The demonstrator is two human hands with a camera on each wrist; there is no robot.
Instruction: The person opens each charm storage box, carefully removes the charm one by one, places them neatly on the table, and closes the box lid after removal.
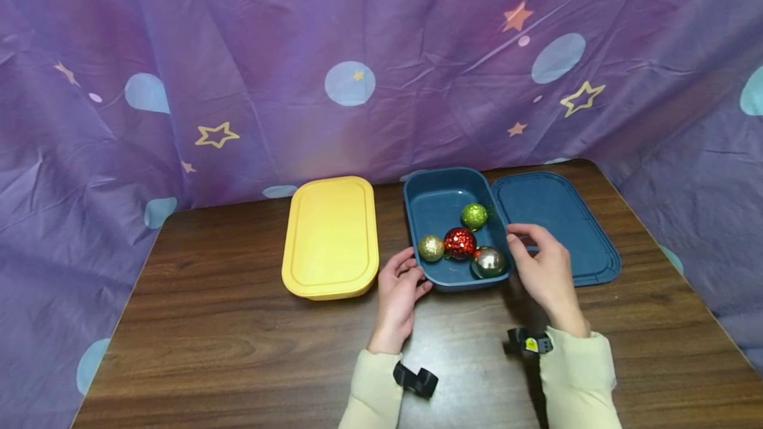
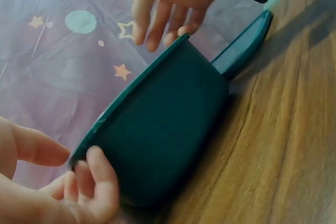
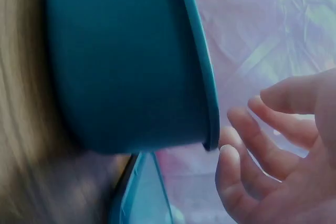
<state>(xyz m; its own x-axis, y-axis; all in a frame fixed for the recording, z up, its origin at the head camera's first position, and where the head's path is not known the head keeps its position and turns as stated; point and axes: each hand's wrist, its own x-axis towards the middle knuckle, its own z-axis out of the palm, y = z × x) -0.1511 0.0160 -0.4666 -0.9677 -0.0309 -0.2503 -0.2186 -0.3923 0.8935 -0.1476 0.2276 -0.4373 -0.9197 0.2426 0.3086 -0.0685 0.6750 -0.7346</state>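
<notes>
A dark blue rectangular container (image 1: pixel 438 204) stands uncovered on the table. Inside it lie a green glitter ball (image 1: pixel 474 216), a red sequined ball (image 1: pixel 460 243), a gold glitter ball (image 1: pixel 431 248) and a shiny silver ball (image 1: pixel 489 262). My left hand (image 1: pixel 398 293) touches the container's near left corner, its fingers along the outer wall (image 2: pixel 157 114) just under the rim. At the right side, my right hand (image 1: pixel 544 273) has loosely bent fingers by the rim (image 3: pixel 211 114); nothing is gripped in it.
A yellow container with its lid on (image 1: pixel 331 237) stands to the left. The flat blue lid (image 1: pixel 560 224) lies to the right of the blue container, partly behind my right hand. A purple patterned cloth (image 1: pixel 286 85) hangs behind the brown wooden table (image 1: pixel 238 349).
</notes>
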